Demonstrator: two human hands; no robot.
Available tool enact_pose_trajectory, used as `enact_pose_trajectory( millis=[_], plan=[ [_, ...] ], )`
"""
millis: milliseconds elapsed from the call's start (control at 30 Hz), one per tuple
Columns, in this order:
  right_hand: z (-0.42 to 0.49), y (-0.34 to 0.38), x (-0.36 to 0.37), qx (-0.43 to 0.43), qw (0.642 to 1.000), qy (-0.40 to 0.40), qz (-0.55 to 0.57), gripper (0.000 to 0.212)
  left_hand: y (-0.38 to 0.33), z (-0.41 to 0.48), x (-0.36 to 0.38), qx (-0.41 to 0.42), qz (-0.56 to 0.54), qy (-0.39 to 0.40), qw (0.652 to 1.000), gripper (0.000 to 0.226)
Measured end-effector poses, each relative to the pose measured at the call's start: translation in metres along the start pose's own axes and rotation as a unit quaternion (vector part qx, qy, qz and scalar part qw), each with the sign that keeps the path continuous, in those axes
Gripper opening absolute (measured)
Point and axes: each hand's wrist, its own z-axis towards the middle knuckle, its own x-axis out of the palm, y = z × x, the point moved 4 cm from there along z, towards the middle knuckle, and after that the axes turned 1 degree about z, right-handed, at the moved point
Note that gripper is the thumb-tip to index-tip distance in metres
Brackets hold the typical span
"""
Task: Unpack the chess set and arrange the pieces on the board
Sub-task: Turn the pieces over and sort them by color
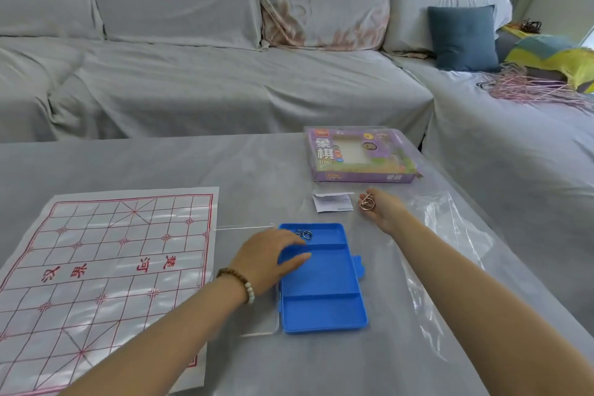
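The paper board (106,267) lies flat at the near-left corner of the desk (193,164); with the left grip (263,254) released and flat on the blue tray (321,283) mid-desk, the right grip (384,210), pinching a copper ring (366,202) toward the right edge, should carry it low across to the board.

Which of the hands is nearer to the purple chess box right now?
Right. The right hand is just on the near side of the purple chess box, holding a wire puzzle. The left hand is farther back, resting on the blue tray.

1 board (106,267), 1 tray (321,286), 1 box (360,154)
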Motion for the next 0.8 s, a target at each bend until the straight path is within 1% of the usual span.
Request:
enact_pose_trajectory(
  millis=[33, 100, 200, 300, 367, 433, 467, 500, 567, 600, 633, 733, 800],
  plan=[
    [0.005, 0.002, 0.003, -0.010, 1.000, -0.004, -0.010, 0.014, 0.008, 0.000, -0.003, -0.012, -0.003, -0.015, 1.000, 0.068],
    [0.012, 0.004, 0.006, -0.028, 0.998, -0.010, -0.050, 0.023, 0.021, -0.002, -0.007, -0.032, -0.007, -0.030, 0.999, 0.091],
    [0.009, 0.006, 0.007, -0.077, 0.984, -0.029, -0.156, 0.037, 0.029, -0.007, -0.007, -0.050, 0.009, -0.024, 0.998, 0.105],
    [-0.016, 0.013, 0.011, -0.172, 0.966, -0.030, -0.190, 0.038, 0.033, -0.013, -0.002, -0.077, 0.027, 0.020, 0.996, 0.119],
    [-0.038, 0.013, 0.015, -0.226, 0.956, 0.011, -0.186, 0.028, 0.036, -0.017, 0.001, -0.096, 0.037, 0.049, 0.994, 0.125],
    [-0.059, -0.001, 0.022, -0.232, 0.951, 0.096, -0.183, 0.018, 0.040, -0.023, 0.005, -0.107, 0.053, 0.062, 0.991, 0.126],
    [-0.070, -0.010, 0.027, -0.228, 0.941, 0.141, -0.207, 0.016, 0.042, -0.027, 0.007, -0.112, 0.060, 0.064, 0.990, 0.126],
    [-0.080, -0.020, 0.033, -0.231, 0.919, 0.180, -0.264, 0.016, 0.044, -0.030, 0.009, -0.118, 0.063, 0.066, 0.989, 0.126],
    [-0.088, -0.041, 0.046, -0.255, 0.853, 0.229, -0.394, 0.019, 0.048, -0.036, 0.014, -0.131, 0.067, 0.067, 0.987, 0.127],
    [-0.089, -0.050, 0.052, -0.263, 0.825, 0.236, -0.441, 0.022, 0.050, -0.038, 0.015, -0.134, 0.071, 0.065, 0.986, 0.127],
    [-0.088, -0.057, 0.057, -0.267, 0.805, 0.231, -0.477, 0.025, 0.051, -0.040, 0.017, -0.133, 0.077, 0.060, 0.986, 0.126],
    [-0.088, -0.070, 0.071, -0.289, 0.756, 0.217, -0.546, 0.036, 0.052, -0.042, 0.020, -0.128, 0.093, 0.044, 0.986, 0.121],
    [-0.087, -0.075, 0.080, -0.308, 0.719, 0.216, -0.585, 0.036, 0.054, -0.042, 0.022, -0.130, 0.096, 0.046, 0.986, 0.119]
  ],
)
